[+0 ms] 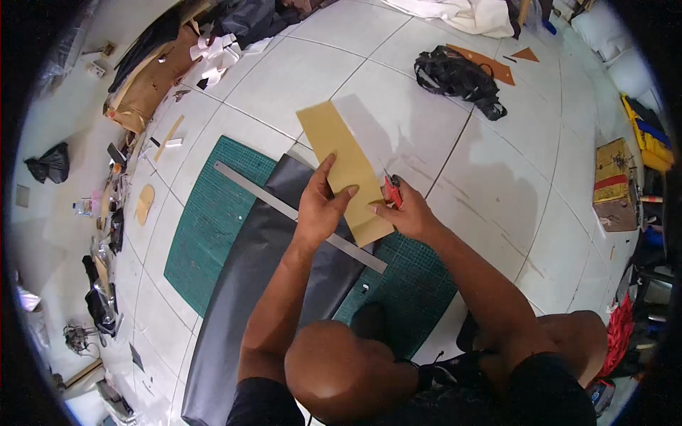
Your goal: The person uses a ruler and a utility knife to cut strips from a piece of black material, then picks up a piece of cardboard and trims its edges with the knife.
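A tan rectangular sheet of cardboard is held up at a slant above the floor. My left hand grips its left edge, with the thumb on the face turned to me. In my right hand is a red utility knife, its tip pointing up and away. The right thumb also presses on the lower right of the cardboard. Beneath both hands, a steel ruler crosses a black sheet of material, which lies over a green cutting mat.
White floor tiles surround the mat. A black strapped bundle lies at the upper right near brown scraps. A worn box stands at far right. Scraps and a brown cardboard roll line the left wall.
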`<state>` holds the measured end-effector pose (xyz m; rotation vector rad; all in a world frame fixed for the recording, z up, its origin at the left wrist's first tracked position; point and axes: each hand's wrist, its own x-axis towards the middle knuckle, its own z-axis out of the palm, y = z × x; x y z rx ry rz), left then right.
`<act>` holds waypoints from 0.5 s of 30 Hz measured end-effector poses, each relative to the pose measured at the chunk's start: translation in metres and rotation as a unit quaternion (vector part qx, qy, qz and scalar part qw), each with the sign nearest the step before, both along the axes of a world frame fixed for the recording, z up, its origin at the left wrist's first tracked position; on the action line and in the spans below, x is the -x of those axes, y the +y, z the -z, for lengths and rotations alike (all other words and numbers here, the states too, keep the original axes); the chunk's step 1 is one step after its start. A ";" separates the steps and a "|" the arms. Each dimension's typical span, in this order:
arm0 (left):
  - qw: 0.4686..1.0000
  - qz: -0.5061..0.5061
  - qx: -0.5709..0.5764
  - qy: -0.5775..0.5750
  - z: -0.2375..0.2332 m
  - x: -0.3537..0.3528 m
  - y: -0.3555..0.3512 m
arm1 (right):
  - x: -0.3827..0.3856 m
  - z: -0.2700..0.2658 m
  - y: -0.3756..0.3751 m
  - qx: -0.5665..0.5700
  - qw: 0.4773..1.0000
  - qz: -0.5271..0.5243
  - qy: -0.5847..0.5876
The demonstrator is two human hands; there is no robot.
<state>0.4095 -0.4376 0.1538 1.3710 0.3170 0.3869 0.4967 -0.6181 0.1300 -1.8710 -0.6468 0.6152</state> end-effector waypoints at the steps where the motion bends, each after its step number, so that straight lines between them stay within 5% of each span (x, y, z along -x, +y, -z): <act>1: 1.000 0.005 -0.015 0.025 -0.003 0.001 0.003 | -0.005 0.007 0.003 -0.012 1.000 0.011 -0.004; 10: 0.977 -0.022 -0.118 0.174 -0.086 0.049 0.046 | -0.086 0.127 -0.053 0.204 0.937 0.153 -0.240; 15: 0.970 -0.009 -0.116 0.212 -0.121 0.080 0.056 | -0.100 0.127 -0.048 0.294 0.913 0.155 -0.236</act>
